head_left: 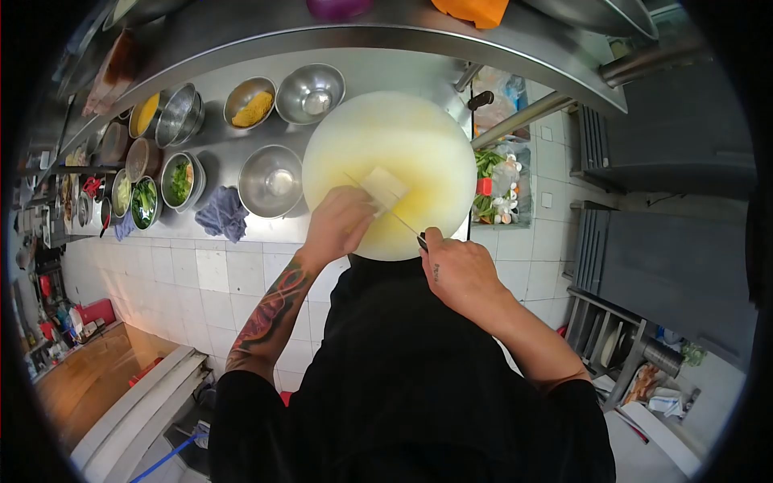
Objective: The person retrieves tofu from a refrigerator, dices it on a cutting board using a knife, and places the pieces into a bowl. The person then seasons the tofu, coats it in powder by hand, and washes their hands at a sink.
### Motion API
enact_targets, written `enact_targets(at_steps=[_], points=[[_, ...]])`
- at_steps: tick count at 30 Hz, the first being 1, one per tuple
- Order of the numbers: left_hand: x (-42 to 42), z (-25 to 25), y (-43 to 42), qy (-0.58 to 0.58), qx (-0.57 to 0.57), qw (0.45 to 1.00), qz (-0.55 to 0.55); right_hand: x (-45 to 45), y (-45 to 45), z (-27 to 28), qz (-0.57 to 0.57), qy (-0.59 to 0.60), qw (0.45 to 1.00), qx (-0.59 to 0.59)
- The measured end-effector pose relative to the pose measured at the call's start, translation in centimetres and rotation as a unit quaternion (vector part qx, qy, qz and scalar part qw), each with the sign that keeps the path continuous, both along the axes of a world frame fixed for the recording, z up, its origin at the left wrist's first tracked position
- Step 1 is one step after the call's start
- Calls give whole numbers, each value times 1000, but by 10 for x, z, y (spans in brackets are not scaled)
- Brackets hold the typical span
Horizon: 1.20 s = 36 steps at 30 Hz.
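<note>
A round whitish-yellow cutting board (386, 133) lies on the steel counter. Near its middle is a pale, squarish block of food (385, 185). My left hand (340, 221) rests against the block's left side with its fingers curled on it. My right hand (463, 270) is closed round the dark handle of a knife (409, 226) at the board's lower right edge. The thin blade runs up and left to the block; part of it is hidden behind my left fingers.
Steel bowls stand left of the board: an empty one (271, 182), another (311, 94), and one with yellow shreds (251, 103). A blue cloth (221, 215) lies near the counter edge. A steel shelf (386, 40) crosses above; a scrap bin (503, 185) sits at right.
</note>
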<state>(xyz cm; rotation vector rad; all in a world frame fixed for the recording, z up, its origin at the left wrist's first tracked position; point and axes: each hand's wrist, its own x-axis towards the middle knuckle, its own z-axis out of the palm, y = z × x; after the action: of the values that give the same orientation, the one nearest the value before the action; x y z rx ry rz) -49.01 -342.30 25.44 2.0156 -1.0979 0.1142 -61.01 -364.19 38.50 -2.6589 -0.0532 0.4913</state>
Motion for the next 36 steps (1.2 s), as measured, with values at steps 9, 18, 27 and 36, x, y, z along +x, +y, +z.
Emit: enact_targets(at_steps=[9,18,27,36], points=[[17,10,-6,4,47,999,-20,10,5,-39,-36,94,995,-17],[52,36,-23,123,11,982,-145,-77,-101,14,-58,142,987,58],[29,28,-50,138,241,960,-42,-38,-81,-62,-166,0,972,167],[-46,-26,-56,249,-131,932,229,-4,-47,-59,-129,27,977,169]])
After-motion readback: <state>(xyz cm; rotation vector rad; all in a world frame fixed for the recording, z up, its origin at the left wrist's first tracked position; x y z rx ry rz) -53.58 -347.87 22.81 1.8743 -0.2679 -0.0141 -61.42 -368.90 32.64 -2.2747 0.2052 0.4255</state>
